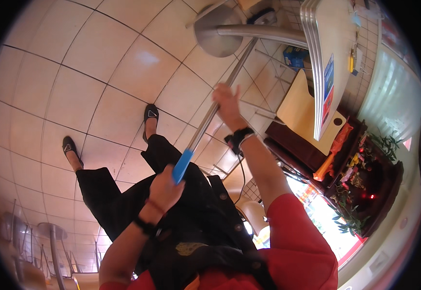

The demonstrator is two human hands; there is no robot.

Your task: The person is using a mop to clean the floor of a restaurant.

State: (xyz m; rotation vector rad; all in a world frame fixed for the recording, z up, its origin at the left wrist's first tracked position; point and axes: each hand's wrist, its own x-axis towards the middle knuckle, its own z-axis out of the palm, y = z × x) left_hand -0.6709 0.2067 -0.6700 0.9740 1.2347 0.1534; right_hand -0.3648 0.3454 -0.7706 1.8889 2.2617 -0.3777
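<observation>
A long metal pole (203, 126) with a blue grip slants up and to the right across the view. My left hand (164, 189) is closed round the blue grip, close to my body. Farther up the shaft, my right hand (227, 102) holds the bare metal, with one finger sticking out. The upper end of the pole passes behind a curved table leg (263, 32). Beyond that leg a dark, wide head (263, 17) shows on the floor; whether it joins the pole is hidden.
The leg's round metal base (215, 34) stands on the tiled floor (118, 63). A tabletop (334, 43) seen edge-on, a pale wooden seat (297, 104) and a dark red shrine-like cabinet (372, 193) with plants are at the right. Stools (52, 232) stand at lower left.
</observation>
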